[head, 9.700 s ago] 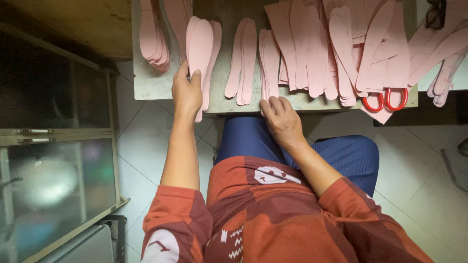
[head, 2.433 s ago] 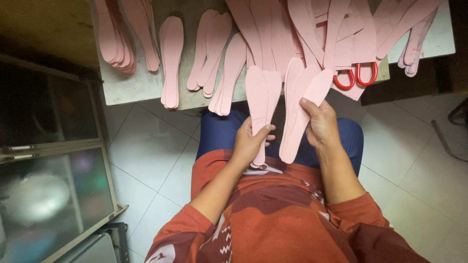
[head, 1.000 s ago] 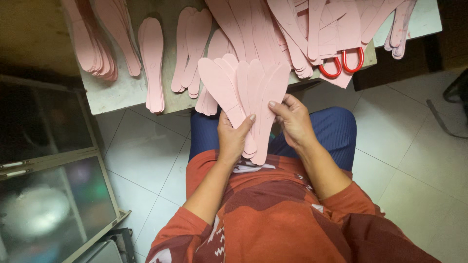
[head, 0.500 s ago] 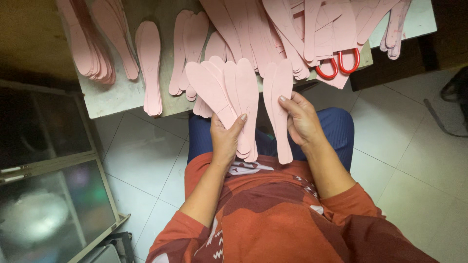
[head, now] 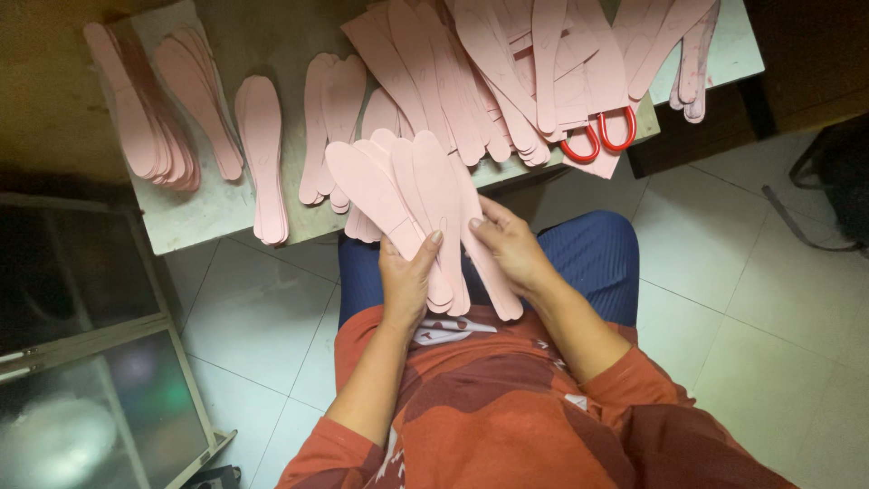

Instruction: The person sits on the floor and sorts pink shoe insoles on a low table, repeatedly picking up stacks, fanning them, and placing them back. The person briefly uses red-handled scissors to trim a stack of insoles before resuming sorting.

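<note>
The left hand (head: 405, 279) has its grip pinched around the lower ends of a fanned bundle of thin pink insole-shaped cutouts (head: 409, 195), thumb pressed across the front piece. The right hand (head: 509, 249) pinches the bundle's right edge, fingertips on a long narrow piece that hangs below the rest. The bundle is held in the air above the lap, just in front of the near edge of the grey counter (head: 195, 213).

The fan looks loosely aligned; with only the narrow ends clamped, the smooth flat pieces could slide apart and the low-hanging one could slip to the white tiled floor (head: 715, 263). How many pieces sit in the stack is hard to tell, since they overlap closely.

On the counter, small stacks of the same pink cutouts (head: 262, 145) lie close to the edge, some overhanging, so a nudge could knock them off. Red-handled scissors (head: 602, 136) are half buried under a large loose heap (head: 507, 63), where a reaching hand might catch on them.
</note>
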### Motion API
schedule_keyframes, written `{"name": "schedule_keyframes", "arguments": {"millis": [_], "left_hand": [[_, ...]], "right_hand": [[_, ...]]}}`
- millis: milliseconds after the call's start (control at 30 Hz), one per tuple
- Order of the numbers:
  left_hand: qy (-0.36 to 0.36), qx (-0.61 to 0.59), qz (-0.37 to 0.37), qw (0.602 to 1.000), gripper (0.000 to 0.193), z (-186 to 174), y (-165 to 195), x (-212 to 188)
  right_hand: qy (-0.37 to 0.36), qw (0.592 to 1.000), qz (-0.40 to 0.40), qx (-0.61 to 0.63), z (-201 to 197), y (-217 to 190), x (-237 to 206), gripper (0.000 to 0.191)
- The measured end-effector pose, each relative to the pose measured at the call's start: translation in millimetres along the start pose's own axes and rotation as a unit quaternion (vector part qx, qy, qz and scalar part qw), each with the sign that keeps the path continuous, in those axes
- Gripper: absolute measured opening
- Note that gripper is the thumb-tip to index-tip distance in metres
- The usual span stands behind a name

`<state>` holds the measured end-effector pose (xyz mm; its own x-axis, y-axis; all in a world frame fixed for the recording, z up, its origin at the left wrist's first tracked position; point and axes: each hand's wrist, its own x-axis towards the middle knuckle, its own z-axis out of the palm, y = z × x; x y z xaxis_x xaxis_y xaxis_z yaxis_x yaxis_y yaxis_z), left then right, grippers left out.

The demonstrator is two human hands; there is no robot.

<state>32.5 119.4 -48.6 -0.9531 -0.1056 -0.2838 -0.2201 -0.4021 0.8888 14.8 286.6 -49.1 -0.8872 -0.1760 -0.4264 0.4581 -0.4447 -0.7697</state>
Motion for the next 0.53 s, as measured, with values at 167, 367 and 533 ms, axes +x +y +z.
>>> {"name": "schedule_keyframes", "arguments": {"millis": [167,367,533], "left_hand": [[0.038,0.003,-0.011,0.999,0.054,-6,-3,2],[0.037,0.029,-0.008,0.999,0.053,-5,3,-1],[0.041,0.054,-0.027,0.997,0.057,8,20,3]], "right_hand": [[0.097,0.992,-0.059,-0.063,-28,-34,13,0.046],[0.134,0.984,-0.104,-0.047,-53,-64,35,0.045],[0.136,0.979,-0.153,0.010,-91,-63,64,0.044]]}}
